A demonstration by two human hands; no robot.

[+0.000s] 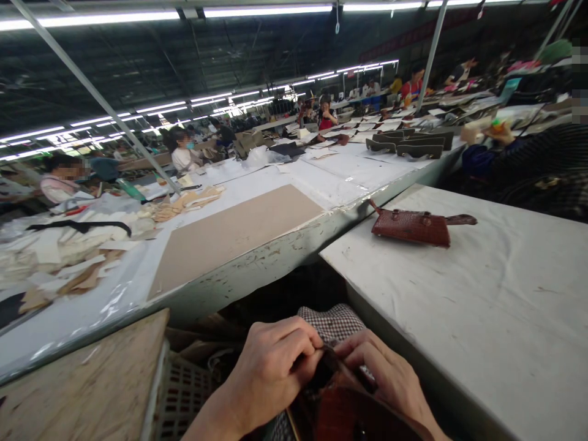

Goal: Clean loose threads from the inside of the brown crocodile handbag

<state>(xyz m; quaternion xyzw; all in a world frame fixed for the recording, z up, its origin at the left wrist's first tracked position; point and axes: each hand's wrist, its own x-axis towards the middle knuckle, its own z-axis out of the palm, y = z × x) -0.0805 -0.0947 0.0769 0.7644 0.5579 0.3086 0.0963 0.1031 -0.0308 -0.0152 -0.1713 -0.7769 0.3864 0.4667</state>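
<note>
Hands (321, 367) on leather piece (353, 410), white table (482, 294).

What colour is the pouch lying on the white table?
Reddish-brown, with a scaly embossed pattern; pouch shows in the head view.

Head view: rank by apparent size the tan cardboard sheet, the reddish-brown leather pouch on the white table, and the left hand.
1. Tan cardboard sheet, clearly largest.
2 and 3. Reddish-brown leather pouch and left hand look alike; the hand is nearer the camera, so unranked.

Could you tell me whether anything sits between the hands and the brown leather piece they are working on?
Nothing visible does. The left hand and right hand both grip the leather piece directly, in the lap beside the white table.
</note>
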